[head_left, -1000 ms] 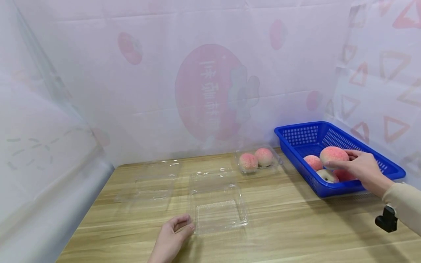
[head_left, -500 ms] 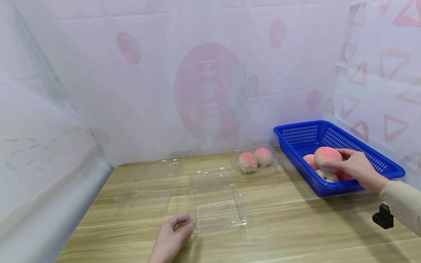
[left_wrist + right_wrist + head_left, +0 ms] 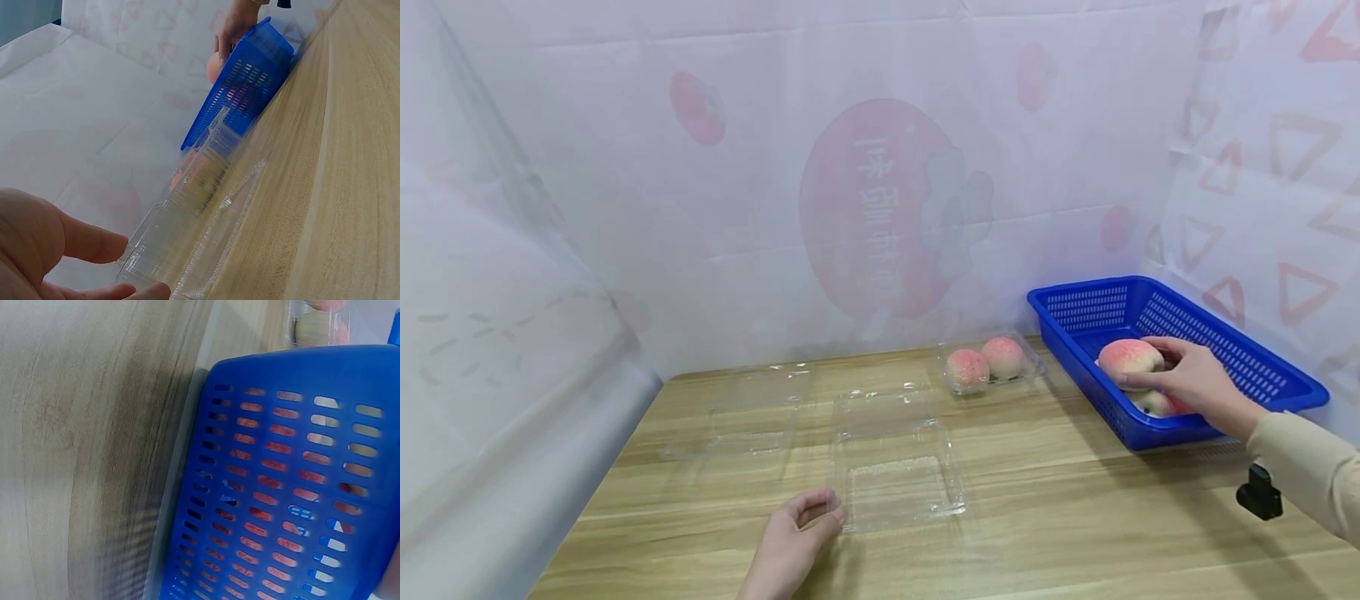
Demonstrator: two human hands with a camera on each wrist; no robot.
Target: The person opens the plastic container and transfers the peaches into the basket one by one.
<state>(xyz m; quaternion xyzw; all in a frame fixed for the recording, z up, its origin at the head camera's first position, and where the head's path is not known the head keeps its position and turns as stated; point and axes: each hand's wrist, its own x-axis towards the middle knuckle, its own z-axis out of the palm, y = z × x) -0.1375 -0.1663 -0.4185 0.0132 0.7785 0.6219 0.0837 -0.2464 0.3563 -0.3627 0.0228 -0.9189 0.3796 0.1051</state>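
peach (image 3: 1124, 360) was gripped by the right hand (image 3: 1198, 385) over the basket (image 3: 1077, 372) — likely mid-pick, next needing a clear lift — while the left hand (image 3: 793, 533) pinched a box (image 3: 895, 492).

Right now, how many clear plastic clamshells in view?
3: far-left clamshell, middle clamshell pinched by the left hand, right clamshell with two peaches beside the blue basket. Nested ones may be hidden.

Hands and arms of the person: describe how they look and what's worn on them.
The right hand is bare, below a long, plain beige sleeve that reaches the wrist, with a small, blocky black device beneath the cuff. The left hand is also bare, with no sleeve in view. Neither wears a glove.
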